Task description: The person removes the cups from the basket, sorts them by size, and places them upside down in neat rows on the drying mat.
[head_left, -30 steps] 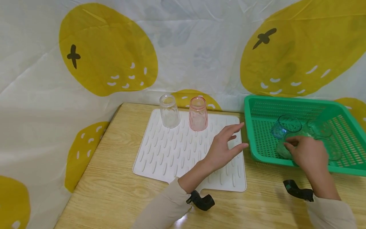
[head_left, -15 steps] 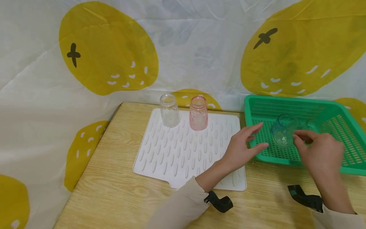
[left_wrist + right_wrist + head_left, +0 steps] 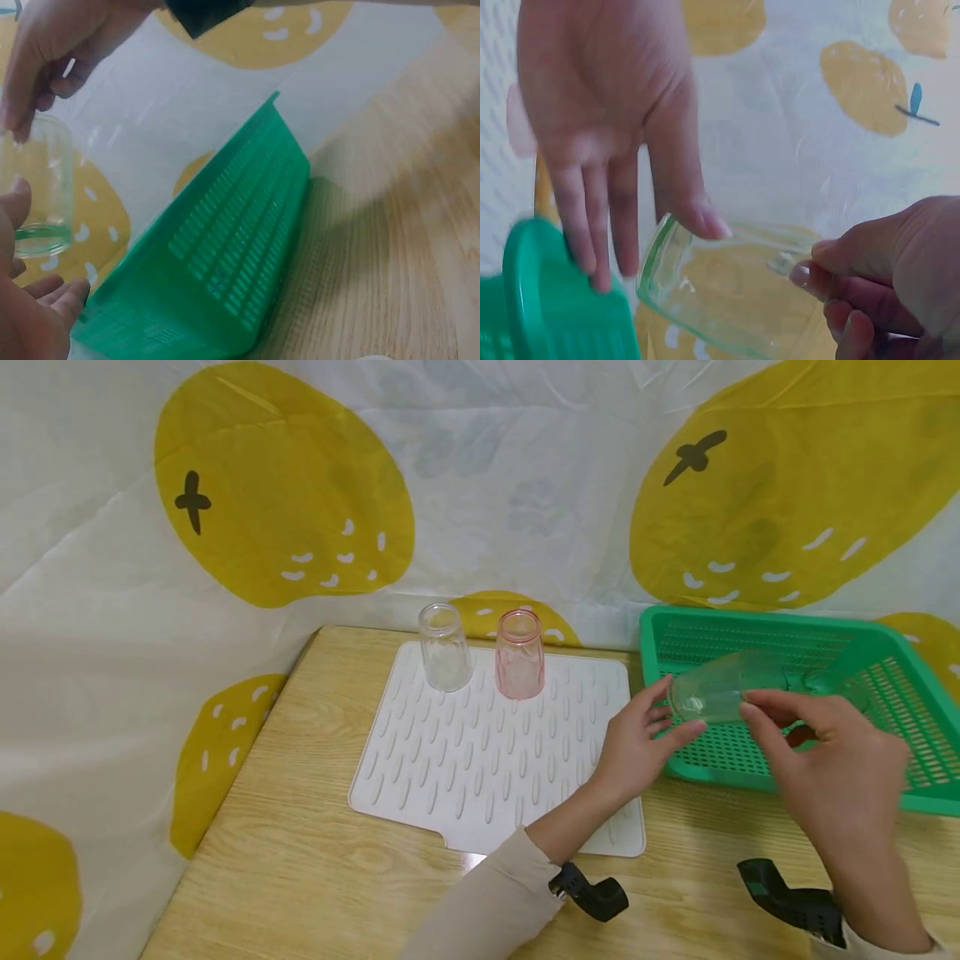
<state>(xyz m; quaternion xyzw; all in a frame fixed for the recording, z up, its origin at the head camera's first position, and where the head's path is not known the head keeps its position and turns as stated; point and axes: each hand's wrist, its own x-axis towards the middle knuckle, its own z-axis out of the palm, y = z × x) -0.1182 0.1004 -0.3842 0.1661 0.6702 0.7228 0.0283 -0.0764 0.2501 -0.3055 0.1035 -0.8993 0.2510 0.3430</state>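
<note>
A pale green drinking glass (image 3: 716, 692) is tilted nearly sideways above the left part of the green basket (image 3: 757, 620). My right hand (image 3: 840, 760) pinches its rim between thumb and fingers, as the right wrist view also shows at the glass (image 3: 727, 296). At the other end, my left hand (image 3: 633, 743) reaches around the glass's thick base with straight fingers. Its thumb overlaps the base in the right wrist view; whether it touches cannot be told. Other glasses in the basket are mostly hidden behind the held glass and my right hand.
A white ridged drying mat (image 3: 457, 760) lies left of the basket on the wooden table (image 3: 300, 852). At its back, a clear glass (image 3: 446, 652) and a pink glass (image 3: 520, 656) stand upside down. A lemon-patterned cloth (image 3: 517, 468) hangs close behind.
My right hand has lifted the green glass up from the basket and tipped it sideways. My left hand has moved right, from over the mat to the glass's base.
</note>
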